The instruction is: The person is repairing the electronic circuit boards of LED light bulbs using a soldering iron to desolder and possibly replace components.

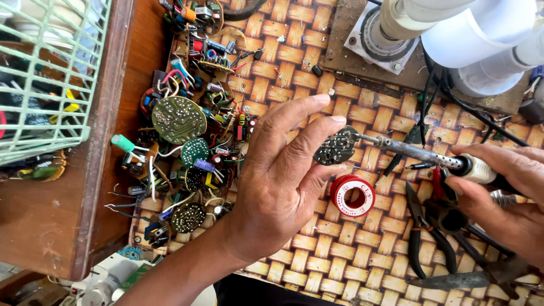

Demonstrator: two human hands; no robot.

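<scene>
My left hand (283,170) holds a small round circuit board (336,146) between thumb and fingers, above a woven bamboo mat (351,249). My right hand (504,195) grips the white handle of a soldering iron (419,154). The iron's metal tip touches the board's right edge. A red spool of solder wire (353,195) lies on the mat just below the board.
A heap of round circuit boards and loose electronic parts (187,136) covers the mat's left side. Black pliers and cutters (436,226) lie under my right hand. A pale green wire basket (45,79) stands at the left, white lamp bulbs and holders (453,34) at the top right.
</scene>
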